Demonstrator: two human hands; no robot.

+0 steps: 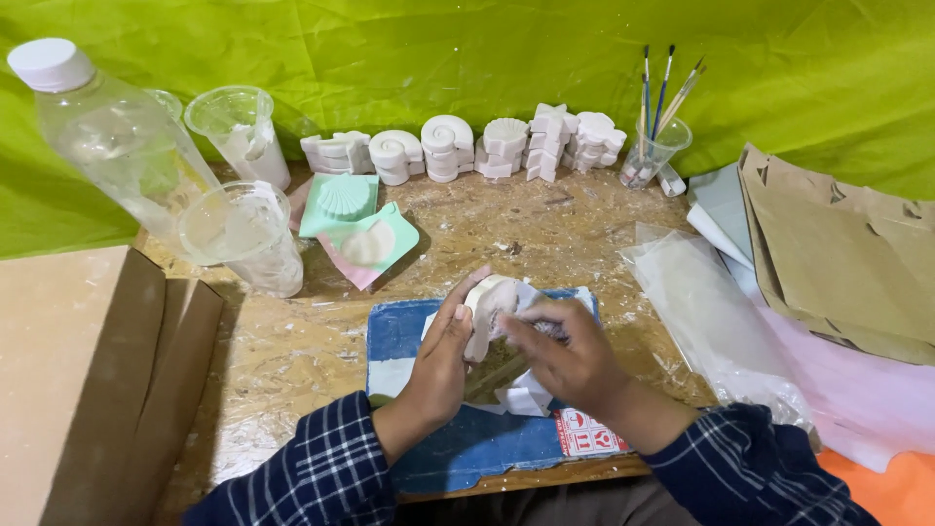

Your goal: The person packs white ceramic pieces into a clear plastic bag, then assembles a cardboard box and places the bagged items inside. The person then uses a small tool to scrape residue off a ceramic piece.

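Both hands working a white plaster cast above the counter.
Left hand (443,356) clasps the plaster cast (484,310), upright; right hand (565,356) pinches sandpaper (542,317) against its right side.

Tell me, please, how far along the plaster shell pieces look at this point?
Done: stacks of white cast pieces line the back of the table. In hand: the left hand holds one white cast piece while the right hand works on it. Left: two green moulds seem to hold casts, and the brushes stand unused in their cup.
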